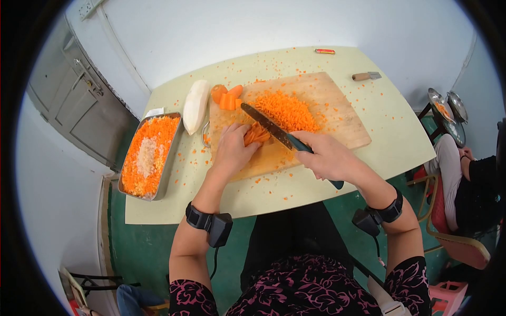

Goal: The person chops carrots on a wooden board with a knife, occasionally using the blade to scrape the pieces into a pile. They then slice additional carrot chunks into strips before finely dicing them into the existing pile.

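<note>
My right hand (329,156) is wrapped around the dark handle of a kitchen knife (267,125), its blade slanting up and left over the board. Under the curled fingers of my left hand (233,146) is a bunch of carrot strips (256,135), held against the wooden cutting board (337,113). The blade lies right beside these strips. Beyond it spreads a heap of diced carrot (284,109). Larger carrot pieces (227,100) rest at the board's upper left corner.
A peeled white radish-like root (195,108) lies left of the board. Beside it stands a metal tray (167,174) of chopped carrot with a pale chopped heap on top. A wooden-handled tool (366,76) and a small red packet (324,51) lie farther back. A person (466,184) sits at right.
</note>
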Tool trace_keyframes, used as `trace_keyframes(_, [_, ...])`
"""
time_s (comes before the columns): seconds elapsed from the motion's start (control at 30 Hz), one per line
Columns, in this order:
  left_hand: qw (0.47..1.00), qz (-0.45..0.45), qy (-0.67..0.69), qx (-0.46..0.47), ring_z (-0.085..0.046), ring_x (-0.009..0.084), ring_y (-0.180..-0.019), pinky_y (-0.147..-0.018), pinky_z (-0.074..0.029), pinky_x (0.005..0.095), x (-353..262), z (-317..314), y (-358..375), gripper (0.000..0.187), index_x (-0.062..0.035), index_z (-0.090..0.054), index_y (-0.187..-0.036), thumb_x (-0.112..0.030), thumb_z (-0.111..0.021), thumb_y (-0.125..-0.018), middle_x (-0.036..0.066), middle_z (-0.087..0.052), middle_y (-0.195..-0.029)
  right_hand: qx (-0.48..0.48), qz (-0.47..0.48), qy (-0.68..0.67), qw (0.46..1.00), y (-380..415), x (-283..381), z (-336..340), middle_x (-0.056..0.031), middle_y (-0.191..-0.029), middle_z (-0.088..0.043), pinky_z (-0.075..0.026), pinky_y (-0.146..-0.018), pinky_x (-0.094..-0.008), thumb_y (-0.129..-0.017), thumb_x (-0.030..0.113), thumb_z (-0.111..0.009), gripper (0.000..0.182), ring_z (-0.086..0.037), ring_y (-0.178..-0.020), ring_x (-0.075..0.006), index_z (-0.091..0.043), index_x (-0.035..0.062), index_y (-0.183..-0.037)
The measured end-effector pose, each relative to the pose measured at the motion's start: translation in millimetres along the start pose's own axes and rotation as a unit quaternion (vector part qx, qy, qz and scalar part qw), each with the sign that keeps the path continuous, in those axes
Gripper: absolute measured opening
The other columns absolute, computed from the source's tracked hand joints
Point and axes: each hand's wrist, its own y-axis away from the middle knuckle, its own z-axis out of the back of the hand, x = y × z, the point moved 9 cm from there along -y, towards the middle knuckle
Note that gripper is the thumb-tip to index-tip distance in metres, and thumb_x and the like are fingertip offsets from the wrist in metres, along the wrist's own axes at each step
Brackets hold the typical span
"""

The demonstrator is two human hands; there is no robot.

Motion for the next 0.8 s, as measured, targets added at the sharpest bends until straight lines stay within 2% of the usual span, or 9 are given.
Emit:
trace_keyframes(0.13, [1.000,-0.017,-0.011,-0.013,-0.053,0.0331,-0.099,-0.087,-0.044,0.0384,0.7,-0.6,-0.7,0.041,0.0059,-0.061,-0.108,-0.014,-0.072,-0.073,0.019,-0.061,-0.101,0.014,-0.008,-0.037,0.999,1.6,-0.9,-2.0,-0.0052,-0.063,-0.051,-0.046,-0.048,-0.0287,-0.083,0.017,-0.046,0.048,-0.053,-0.049,-0.0132,-0.048,0.0036,-0.128])
trace_keyframes(0.23, [1.000,-0.004,-0.004,-0.025,-0.055,0.0336,-0.096,-0.084,-0.045,0.0389,-0.3,2.4,-0.4,0.038,0.0041,-0.062,-0.106,-0.013,-0.072,-0.073,0.018,-0.063,-0.097,-0.020,-0.038,-0.013,0.999,2.3,-6.4,5.0,-0.0087,-0.067,-0.054,-0.046,-0.051,-0.0318,-0.083,0.018,-0.049,0.051,-0.056,-0.051,-0.0164,-0.043,0.0029,-0.131])
trace_keyframes(0.3, [0.999,0.024,0.013,-0.032,-0.056,0.0338,-0.092,-0.082,-0.046,0.0394,-2.0,5.6,1.5,0.036,0.0029,-0.063,-0.104,-0.013,-0.072,-0.073,0.018,-0.064,-0.094,-0.046,-0.014,0.055,0.997,3.8,-4.7,10.2,-0.0131,-0.073,-0.056,-0.047,-0.056,-0.0344,-0.082,0.016,-0.052,0.052,-0.058,-0.057,-0.0216,-0.042,0.0030,-0.131])
trace_keyframes(0.43, [0.998,-0.025,-0.042,-0.027,-0.059,0.0331,-0.089,-0.078,-0.047,0.0394,-10.3,7.4,2.2,0.030,0.0014,-0.064,-0.099,-0.012,-0.072,-0.074,0.016,-0.066,-0.089,-0.063,0.058,0.140,0.986,8.8,-11.4,11.7,-0.0212,-0.087,-0.059,-0.047,-0.067,-0.0401,-0.081,0.009,-0.053,0.051,-0.060,-0.071,-0.0339,-0.041,0.0022,-0.130])
trace_keyframes(0.53, [0.997,-0.044,-0.053,-0.035,-0.059,0.0326,-0.088,-0.078,-0.047,0.0391,-14.0,7.6,3.3,0.028,0.0011,-0.064,-0.097,-0.011,-0.072,-0.073,0.016,-0.066,-0.089,-0.090,0.126,0.155,0.976,16.8,-2.6,13.6,-0.0222,-0.096,-0.060,-0.047,-0.073,-0.0429,-0.082,0.004,-0.051,0.050,-0.059,-0.083,-0.0388,-0.041,0.0017,-0.130])
trace_keyframes(0.63, [0.996,-0.060,-0.055,-0.047,-0.059,0.0322,-0.089,-0.078,-0.048,0.0386,-14.6,6.4,3.9,0.026,0.0009,-0.065,-0.095,-0.010,-0.072,-0.072,0.016,-0.066,-0.091,-0.125,0.157,0.181,0.963,22.7,2.9,10.2,-0.0255,-0.094,-0.060,-0.047,-0.072,-0.0472,-0.082,0.001,-0.048,0.049,-0.060,-0.083,-0.0406,-0.041,-0.0022,-0.130])
trace_keyframes(0.8, [0.995,-0.071,-0.051,-0.053,-0.059,0.0319,-0.088,-0.078,-0.048,0.0384,-12.3,3.8,2.5,0.025,0.0007,-0.064,-0.094,-0.007,-0.071,-0.071,0.014,-0.066,-0.091,-0.162,0.174,0.224,0.945,27.8,17.6,8.5,-0.0216,-0.087,-0.059,-0.048,-0.067,-0.0443,-0.080,0.000,-0.049,0.051,-0.060,-0.075,-0.0366,-0.043,-0.0010,-0.131])
